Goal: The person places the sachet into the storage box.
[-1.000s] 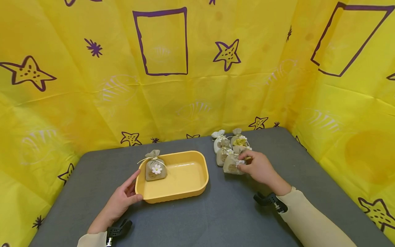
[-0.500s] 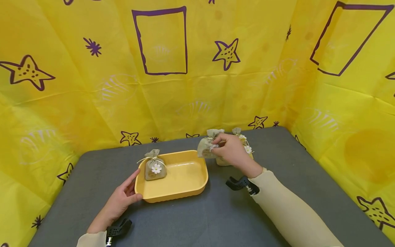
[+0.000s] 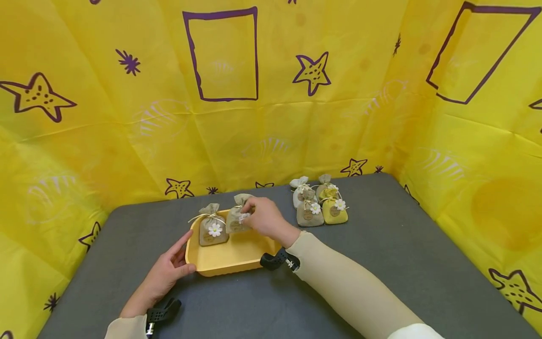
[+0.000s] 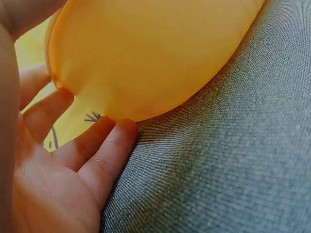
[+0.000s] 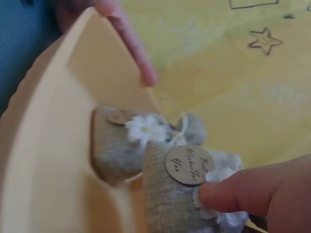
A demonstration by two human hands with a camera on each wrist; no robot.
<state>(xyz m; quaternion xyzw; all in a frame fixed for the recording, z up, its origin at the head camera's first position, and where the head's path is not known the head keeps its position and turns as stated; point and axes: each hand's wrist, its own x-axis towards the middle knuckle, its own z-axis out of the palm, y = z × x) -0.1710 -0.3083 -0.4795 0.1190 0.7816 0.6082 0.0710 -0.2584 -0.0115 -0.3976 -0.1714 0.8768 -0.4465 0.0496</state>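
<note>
- The right hand [image 3: 262, 219] pinches a small burlap sachet [image 3: 235, 220] at its flower trim and holds it over the back of the yellow tray [image 3: 237, 261], just right of the sachet already in the tray [image 3: 211, 230]; the two bags look close enough to touch, though I cannot tell whether they do.
- The held sachet stands roughly upright, tied neck up and round tag facing the camera; in the right wrist view the fingertips [image 5: 228, 191] press on the white flower just beside that tag.
- Whether its base rests on the tray floor cannot be told.
- The left hand [image 3: 169, 273] is at the tray's near-left corner, fingers relaxed and spread against the rim and outer wall, thumb on the front edge; the left wrist view shows the fingers [image 4: 104, 145] lying on the grey tabletop [image 3: 381, 245] beneath the tray's curve.
- The right hand is the nearer one to the held sachet; the left hand touches only the tray.
- Four more sachets [image 3: 317, 205] stand clustered on the tabletop to the right of the tray, apart from both hands.
</note>
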